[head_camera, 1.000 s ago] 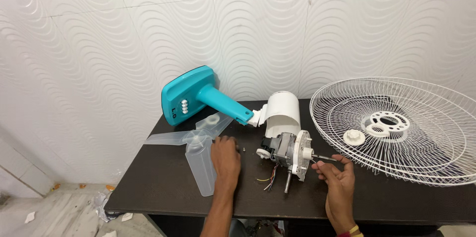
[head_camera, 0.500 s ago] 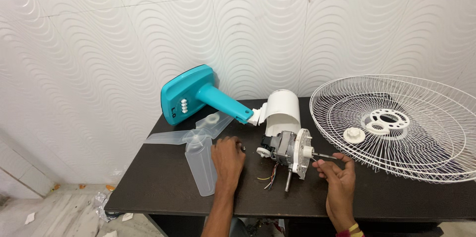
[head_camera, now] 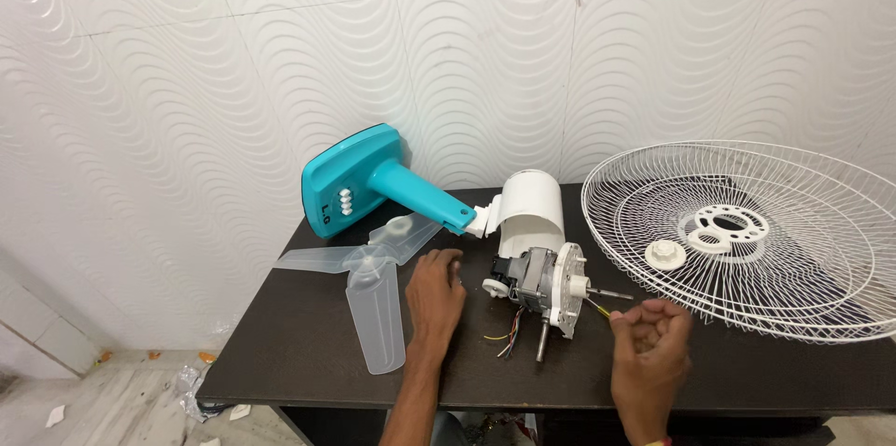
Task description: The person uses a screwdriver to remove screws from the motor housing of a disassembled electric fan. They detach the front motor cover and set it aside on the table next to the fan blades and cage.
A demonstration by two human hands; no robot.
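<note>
Disassembled fan on a dark table (head_camera: 308,353). Left hand (head_camera: 435,295): laid palm-down on the tabletop, fingers together and flat, gripping nothing; whether a small part lies under its fingertips cannot be told. Just to its left, a clear plastic blade set (head_camera: 373,283); ahead and left of it, a teal base with stem (head_camera: 364,180). Right hand (head_camera: 651,336): lifted, fingers curled loosely inward toward the palm, clear of the motor; whether it pinches anything cannot be told. Motor assembly (head_camera: 544,283): lies on the table between the two hands, steel shaft (head_camera: 609,294) pointing at the right hand, loose coloured wires (head_camera: 509,334) trailing toward the person, white rear cover (head_camera: 532,208) behind it. Judged dense and heavy for its size, rigid, metal body not slippery; best gripped around the metal body or the white front plate, not by the thin shaft or wires, which look easily strained. Right of the right hand: a white wire guard (head_camera: 747,231), holding a ring plate and a round nut.
</note>
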